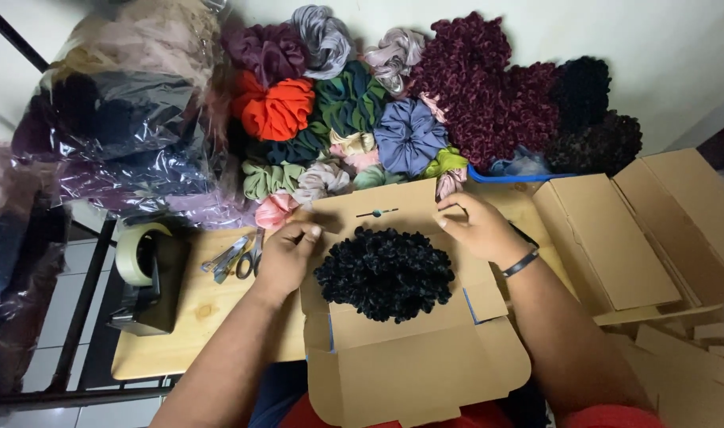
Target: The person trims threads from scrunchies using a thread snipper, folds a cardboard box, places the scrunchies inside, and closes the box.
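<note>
An open cardboard box [409,333] is seen on a wooden tabletop [196,309], with a black ruffled scrunchie [384,273] lying inside it, between two bare hands. The left hand [287,254] is placed on the box's left edge, its fingers [306,232] curled loosely against the upright back flap; the right hand [477,226] is set on the right edge, its fingers [443,218] pinched on the flap's rim. A dark band [522,261] is worn on the right wrist. Just left of the left hand, scissors [239,257] are laid on the wood, and further left a tape dispenser [146,273] is stood at the tabletop's corner. Behind the box, a heap of scrunchies [362,111] in orange, green, blue, grey and maroon is piled against the wall. Bagged stock in clear plastic [124,119] is stacked at upper left, and folded cardboard boxes [639,230] are stacked at right
</note>
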